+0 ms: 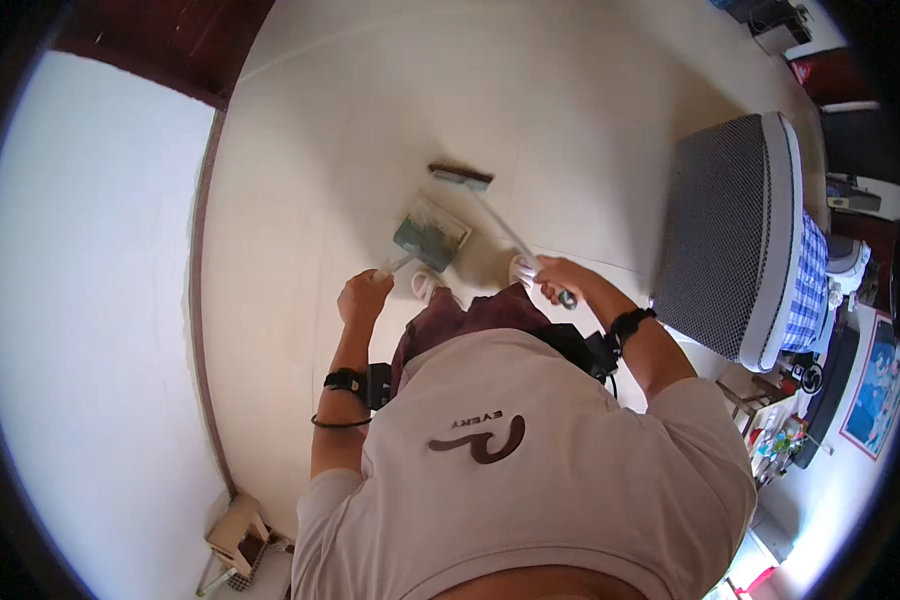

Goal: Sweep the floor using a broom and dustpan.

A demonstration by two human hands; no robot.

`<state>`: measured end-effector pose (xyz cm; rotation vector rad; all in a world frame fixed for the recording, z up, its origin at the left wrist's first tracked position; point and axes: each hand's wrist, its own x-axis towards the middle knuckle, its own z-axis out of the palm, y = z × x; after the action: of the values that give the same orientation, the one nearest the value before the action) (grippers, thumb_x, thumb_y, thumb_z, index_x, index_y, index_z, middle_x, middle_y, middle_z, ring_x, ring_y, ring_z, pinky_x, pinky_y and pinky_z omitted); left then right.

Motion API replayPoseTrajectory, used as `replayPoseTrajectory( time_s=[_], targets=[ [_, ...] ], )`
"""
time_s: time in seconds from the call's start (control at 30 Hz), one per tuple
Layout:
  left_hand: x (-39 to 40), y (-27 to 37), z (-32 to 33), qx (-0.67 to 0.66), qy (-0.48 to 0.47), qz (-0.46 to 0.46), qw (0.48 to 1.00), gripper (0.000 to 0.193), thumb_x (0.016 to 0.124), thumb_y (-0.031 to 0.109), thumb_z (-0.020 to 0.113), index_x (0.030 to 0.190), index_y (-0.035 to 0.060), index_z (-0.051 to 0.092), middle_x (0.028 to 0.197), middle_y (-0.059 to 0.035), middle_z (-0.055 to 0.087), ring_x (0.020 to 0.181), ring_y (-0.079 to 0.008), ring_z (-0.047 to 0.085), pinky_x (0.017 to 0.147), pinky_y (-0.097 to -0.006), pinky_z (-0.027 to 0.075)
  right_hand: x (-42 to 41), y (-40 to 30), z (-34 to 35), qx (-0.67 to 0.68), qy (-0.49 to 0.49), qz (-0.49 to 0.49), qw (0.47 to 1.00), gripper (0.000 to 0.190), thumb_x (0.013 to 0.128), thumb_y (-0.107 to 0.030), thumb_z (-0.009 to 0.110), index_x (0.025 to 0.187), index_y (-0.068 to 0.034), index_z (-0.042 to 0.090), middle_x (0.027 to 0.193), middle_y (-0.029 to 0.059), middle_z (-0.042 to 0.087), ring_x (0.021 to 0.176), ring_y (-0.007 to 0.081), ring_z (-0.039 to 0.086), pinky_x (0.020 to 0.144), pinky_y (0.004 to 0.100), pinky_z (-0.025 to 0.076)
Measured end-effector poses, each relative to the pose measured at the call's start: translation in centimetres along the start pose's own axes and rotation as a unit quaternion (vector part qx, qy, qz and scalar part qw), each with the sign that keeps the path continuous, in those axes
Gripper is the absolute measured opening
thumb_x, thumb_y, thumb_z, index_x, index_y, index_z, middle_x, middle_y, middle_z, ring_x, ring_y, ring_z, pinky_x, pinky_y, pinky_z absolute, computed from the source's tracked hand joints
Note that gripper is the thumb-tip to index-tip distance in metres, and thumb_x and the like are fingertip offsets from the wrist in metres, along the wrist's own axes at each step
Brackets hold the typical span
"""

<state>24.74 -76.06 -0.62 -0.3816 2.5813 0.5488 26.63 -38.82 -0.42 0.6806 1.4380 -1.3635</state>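
My left hand is closed around the pale handle of a green dustpan. The pan hangs or rests just ahead of my feet; I cannot tell whether it touches the floor. In my right hand is the light-coloured stick of a broom, gripped near its top end. The dark bristle head lies on the floor beyond the dustpan, a little to its right and apart from it. Both tools look slightly blurred.
Pale tiled floor spreads ahead. A white wall runs along the left, with a small wooden stool behind. On the right stands a thick grey mesh-sided mattress. A cluttered table and a fan are behind it.
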Motion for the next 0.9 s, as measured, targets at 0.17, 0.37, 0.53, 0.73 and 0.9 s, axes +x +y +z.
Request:
replayPoseTrajectory(
  time_s=[0.17,0.37,0.53,0.73,0.9],
  targets=[
    [-0.7,4.7,3.0,0.003,-0.017,-0.006,1.000,0.039,0.075,0.047,0.059,0.094,0.0138,0.069,0.085,-0.0125,0.068,0.083,-0.0309,0.064,0.073,-0.0416,0.050,-2.1,4.0,-4.3,0.107,-0.087,0.064,0.988,0.053,0.082,-0.008,0.056,0.132,-0.010,0.040,0.063,0.0009,0.047,0.047,0.0063,0.044,0.037,0.0206,0.036],
    [-2.8,7.6,5.5,0.022,-0.003,-0.021,1.000,0.040,0.075,0.047,0.059,0.094,0.0138,0.069,0.086,-0.0131,0.067,0.084,-0.0315,0.064,0.073,-0.0417,0.050,-5.1,2.4,-11.1,-0.004,-0.028,-0.050,0.998,0.048,0.079,-0.015,0.061,0.124,-0.001,0.048,0.064,0.0052,0.054,0.047,0.0110,0.050,0.039,0.0259,0.042],
    [-5.1,10.7,6.7,0.039,-0.007,-0.015,0.999,0.035,0.076,0.046,0.058,0.093,0.0173,0.069,0.086,-0.0115,0.068,0.082,-0.0314,0.064,0.071,-0.0423,0.050,-1.1,2.1,-17.2,-0.018,0.052,-0.140,0.989,0.032,0.079,-0.010,0.059,0.104,0.006,0.046,0.060,0.0088,0.053,0.044,0.0165,0.052,0.037,0.0309,0.043],
    [-6.6,12.0,8.9,0.050,-0.004,-0.046,0.998,0.033,0.076,0.046,0.059,0.092,0.0189,0.069,0.085,-0.0114,0.067,0.081,-0.0315,0.064,0.070,-0.0431,0.050,5.0,0.8,-22.1,-0.092,0.111,-0.111,0.983,0.060,0.079,-0.005,0.055,0.133,0.005,0.031,0.058,0.0095,0.051,0.042,0.0181,0.051,0.037,0.0323,0.042],
    [-7.7,13.4,10.2,0.024,0.001,-0.049,0.999,0.035,0.076,0.046,0.058,0.093,0.0181,0.069,0.086,-0.0124,0.067,0.083,-0.0323,0.064,0.072,-0.0433,0.050,2.4,4.1,-21.9,-0.097,0.057,-0.078,0.991,0.029,0.080,-0.006,0.051,0.105,0.000,0.039,0.055,0.0117,0.050,0.039,0.0211,0.050,0.035,0.0352,0.039]
  ],
)
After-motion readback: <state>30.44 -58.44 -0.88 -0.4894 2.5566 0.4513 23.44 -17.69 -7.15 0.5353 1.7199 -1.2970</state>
